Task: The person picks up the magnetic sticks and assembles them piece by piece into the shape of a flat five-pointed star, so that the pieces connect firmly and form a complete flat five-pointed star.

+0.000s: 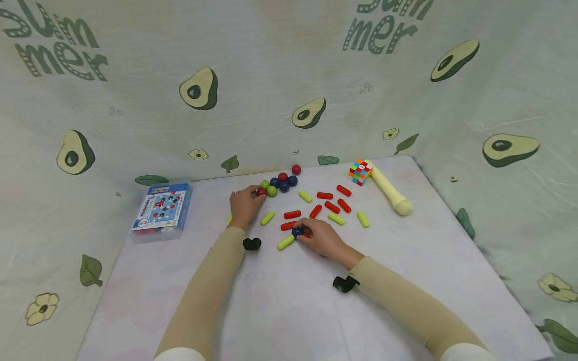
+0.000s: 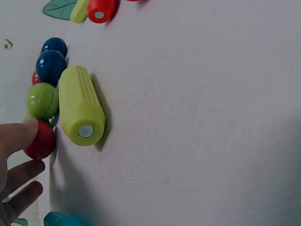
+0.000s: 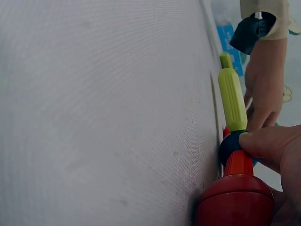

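My left hand [image 1: 245, 206] pinches a red ball [image 2: 41, 140] between thumb and fingers, at the near-left end of a cluster of balls. A green ball [image 2: 43, 101] and blue balls [image 2: 51, 67] sit right by it. A yellow-green magnetic rod [image 2: 81, 106] lies alongside. My right hand [image 1: 322, 237] pinches a blue ball [image 1: 297, 231]. From that ball a yellow-green rod [image 3: 233, 99] extends on one side and a red rod [image 3: 239, 163] on the other, with a red ball [image 3: 235, 201] at the red rod's end. In the head view my right hand hides most of that red end.
Several loose red rods [image 1: 324, 195] and yellow-green rods [image 1: 336, 218] lie about the table [image 1: 289, 306]. At the back right are a puzzle cube [image 1: 359, 172] and a pale yellow stick with a rounded end [image 1: 391, 190]. A clear box with a printed card [image 1: 162, 211] stands at the left.
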### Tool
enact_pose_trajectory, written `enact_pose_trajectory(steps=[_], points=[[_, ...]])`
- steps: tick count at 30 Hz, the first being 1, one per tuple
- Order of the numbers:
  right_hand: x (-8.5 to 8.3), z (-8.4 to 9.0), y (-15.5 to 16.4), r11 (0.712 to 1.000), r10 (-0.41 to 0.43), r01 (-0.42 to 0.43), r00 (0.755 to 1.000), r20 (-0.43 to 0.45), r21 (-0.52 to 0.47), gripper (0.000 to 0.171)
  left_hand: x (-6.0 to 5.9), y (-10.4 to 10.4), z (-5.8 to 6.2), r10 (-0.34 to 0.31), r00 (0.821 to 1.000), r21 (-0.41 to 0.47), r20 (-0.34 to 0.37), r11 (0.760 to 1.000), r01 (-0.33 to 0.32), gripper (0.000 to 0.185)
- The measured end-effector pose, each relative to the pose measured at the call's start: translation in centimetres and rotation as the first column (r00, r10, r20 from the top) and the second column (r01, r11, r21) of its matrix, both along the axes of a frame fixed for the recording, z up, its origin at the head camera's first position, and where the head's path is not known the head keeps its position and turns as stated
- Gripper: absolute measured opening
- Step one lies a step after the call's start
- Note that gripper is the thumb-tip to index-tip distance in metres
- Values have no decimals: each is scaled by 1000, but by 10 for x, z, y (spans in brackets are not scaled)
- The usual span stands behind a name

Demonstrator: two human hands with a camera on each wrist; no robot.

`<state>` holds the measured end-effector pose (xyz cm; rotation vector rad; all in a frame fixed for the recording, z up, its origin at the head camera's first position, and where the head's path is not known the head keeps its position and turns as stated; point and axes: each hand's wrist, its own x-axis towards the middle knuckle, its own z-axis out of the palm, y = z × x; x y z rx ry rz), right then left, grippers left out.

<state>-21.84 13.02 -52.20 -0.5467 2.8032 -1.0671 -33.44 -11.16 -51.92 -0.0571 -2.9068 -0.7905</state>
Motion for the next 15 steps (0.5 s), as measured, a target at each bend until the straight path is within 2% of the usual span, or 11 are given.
enact_pose_trajectory(steps=[7,15], points=[[0,0,0,1000,0,0,1000,-6,2,32,-3,2,-3,-4,1000,31,-23,1000,5,38],[0,0,1,1000,-6,6,1000,-5,4,32,0,0,-6,1,1000,98,-23,995,2,33]])
